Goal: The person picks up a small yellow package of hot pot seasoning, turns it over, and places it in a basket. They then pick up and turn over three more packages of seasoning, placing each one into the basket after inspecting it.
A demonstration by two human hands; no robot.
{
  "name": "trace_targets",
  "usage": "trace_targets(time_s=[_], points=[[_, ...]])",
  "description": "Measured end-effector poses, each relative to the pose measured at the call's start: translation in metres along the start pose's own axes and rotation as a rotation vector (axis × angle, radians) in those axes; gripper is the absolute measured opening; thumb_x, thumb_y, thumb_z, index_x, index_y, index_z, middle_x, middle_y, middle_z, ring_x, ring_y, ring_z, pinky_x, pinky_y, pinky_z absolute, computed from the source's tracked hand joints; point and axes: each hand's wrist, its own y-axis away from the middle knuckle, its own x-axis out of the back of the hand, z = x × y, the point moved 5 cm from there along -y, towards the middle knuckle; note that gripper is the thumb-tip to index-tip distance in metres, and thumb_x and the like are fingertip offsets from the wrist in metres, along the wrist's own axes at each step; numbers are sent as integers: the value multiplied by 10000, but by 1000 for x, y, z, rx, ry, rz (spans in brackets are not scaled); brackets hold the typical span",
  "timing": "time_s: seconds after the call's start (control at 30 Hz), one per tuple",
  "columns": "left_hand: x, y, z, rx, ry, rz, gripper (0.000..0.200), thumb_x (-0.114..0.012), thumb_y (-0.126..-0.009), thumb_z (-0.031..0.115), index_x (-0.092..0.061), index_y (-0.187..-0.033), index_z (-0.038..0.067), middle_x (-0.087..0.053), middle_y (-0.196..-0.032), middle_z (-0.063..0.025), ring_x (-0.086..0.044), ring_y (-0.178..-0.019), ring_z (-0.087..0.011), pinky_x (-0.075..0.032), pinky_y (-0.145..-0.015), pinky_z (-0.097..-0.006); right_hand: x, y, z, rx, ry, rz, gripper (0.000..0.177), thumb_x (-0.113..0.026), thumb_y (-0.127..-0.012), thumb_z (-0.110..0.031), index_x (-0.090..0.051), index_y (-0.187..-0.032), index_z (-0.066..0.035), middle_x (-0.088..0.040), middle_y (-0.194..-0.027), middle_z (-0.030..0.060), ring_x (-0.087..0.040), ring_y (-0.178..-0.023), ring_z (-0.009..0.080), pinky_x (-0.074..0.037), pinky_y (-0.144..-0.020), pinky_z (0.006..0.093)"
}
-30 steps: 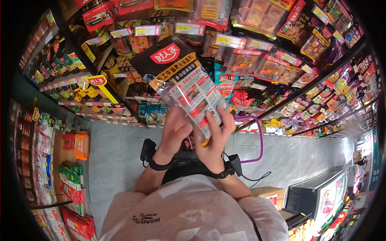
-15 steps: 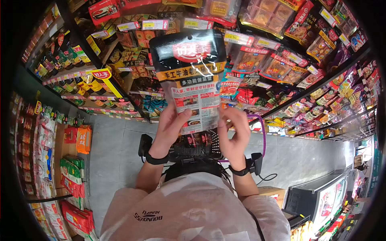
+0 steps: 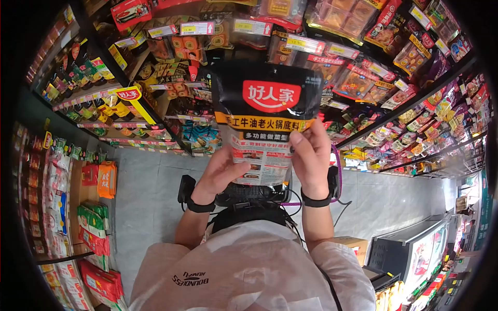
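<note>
A hot pot base pouch (image 3: pixel 259 127), black at the top with an orange band and a red logo, is held up in front of my body, its printed panel facing me. My left hand (image 3: pixel 219 173) grips its lower left edge, thumb on the printed panel. Higher up, my right hand (image 3: pixel 310 158) is closed on the right edge, thumb pressed on the front near the orange band. The fingers behind the pouch are mostly hidden. Below it, partly covered, is a black basket (image 3: pixel 244 196).
Shelves of packaged foods with price tags (image 3: pixel 252 27) rise ahead and to the right. Bottles (image 3: pixel 106 111) line the left shelves. Red and green bags (image 3: pixel 92 220) stand at lower left. A freezer case (image 3: pixel 410 249) and a cardboard box (image 3: pixel 353 243) are at lower right, on grey tile floor (image 3: pixel 140 192).
My right hand has moved up the pouch's right edge and now grips it by the orange band. The pouch has shifted down and right, its logo now free of glare.
</note>
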Motion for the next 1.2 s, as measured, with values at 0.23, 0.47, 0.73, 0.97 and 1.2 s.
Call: trace_targets(time_s=[0.23, 0.47, 0.73, 0.97, 1.2], points=[[-1, 4, -2, -6, -14, 6, 458, -586, -905, 108, -441, -1311, -47, -567, -1259, -126, -524, -1150, -172, -397, -986, -321, -1, -1, 0, 9, -69, 5, 432, -533, -904, 51, -435, -1324, 25, -601, -1207, 111, -587, -1056, 141, -459, -898, 285], [-4, 6, 0, 21, -43, 4, 452, -591, -906, 98, -446, -1310, -47, -576, -1249, -123, -534, -1137, -176, -394, -993, -329, 5, 2, 1, 38, -115, -14, 451, -527, -891, 59, -436, -1330, 17, -593, -1224, 111, -574, -1094, 152, -438, -927, 292], [-11, 4, 3, 40, -21, -27, 439, -592, -907, 107, -465, -1298, -46, -575, -1256, -120, -528, -1144, -175, -390, -997, -331, 6, 5, -4, 56, -147, -19, 419, -534, -887, 64, -469, -1299, 21, -596, -1217, 105, -562, -1110, 152, -425, -943, 296], [-6, 3, -12, 25, 8, -13, 444, -596, -899, 135, -479, -1295, -27, -592, -1220, -87, -544, -1064, -141, -425, -896, -286, 6, 10, -5, 36, -83, 9, 378, -564, -888, 55, -506, -1260, 27, -607, -1200, 104, -565, -1090, 144, -439, -929, 293], [-6, 4, -17, 43, 21, -9, 456, -590, -896, 144, -472, -1302, -26, -606, -1177, -75, -556, -954, -105, -434, -786, -246, 5, 11, -9, 4, -72, 40, 398, -565, -886, 65, -489, -1275, 28, -604, -1199, 107, -565, -1094, 148, -442, -934, 296]])
